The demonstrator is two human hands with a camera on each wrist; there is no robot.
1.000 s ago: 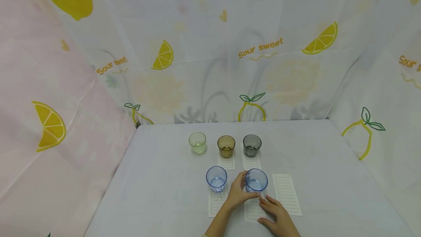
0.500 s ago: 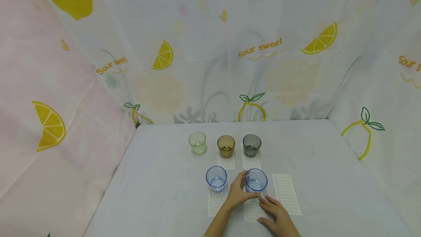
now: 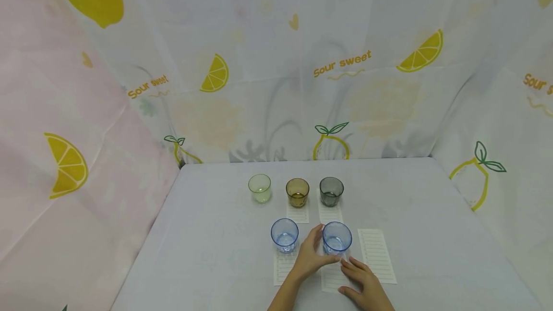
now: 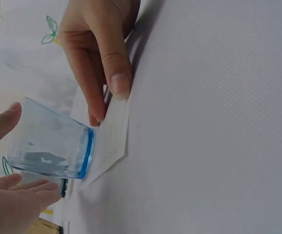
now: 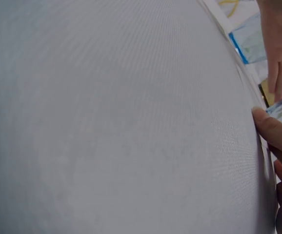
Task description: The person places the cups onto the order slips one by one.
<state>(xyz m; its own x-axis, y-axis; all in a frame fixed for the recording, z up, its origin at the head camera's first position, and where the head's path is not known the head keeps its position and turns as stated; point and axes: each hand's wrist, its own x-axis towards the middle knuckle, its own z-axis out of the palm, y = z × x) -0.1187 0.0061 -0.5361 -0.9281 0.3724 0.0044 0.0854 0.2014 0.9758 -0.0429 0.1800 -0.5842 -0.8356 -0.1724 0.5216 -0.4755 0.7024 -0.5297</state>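
In the head view, a clear blue glass [image 3: 337, 239] stands upright on a lined paper slip [image 3: 332, 280]. My left hand [image 3: 310, 257] is spread around its left and near side. The left wrist view shows the thumb slightly off the glass and fairly straight fingers [image 4: 36, 192] beside it. My right hand [image 3: 366, 284] rests on the slip, fingertips close to the base of the glass, fingers relaxed and holding nothing. To the left, a second blue glass [image 3: 284, 235] stands on another lined slip [image 3: 282, 270].
Behind stand a green glass [image 3: 259, 188], an amber glass [image 3: 297, 192] and a grey glass [image 3: 331, 191]; the latter two are on paper slips. A bare lined slip [image 3: 377, 256] lies to the right. A lemon-print cloth [image 3: 276, 61] walls the white table [image 3: 207, 253].
My left thumb has drawn back a little from the near side of the blue glass, loosening the grasp. The glass and my right hand have stayed in place.
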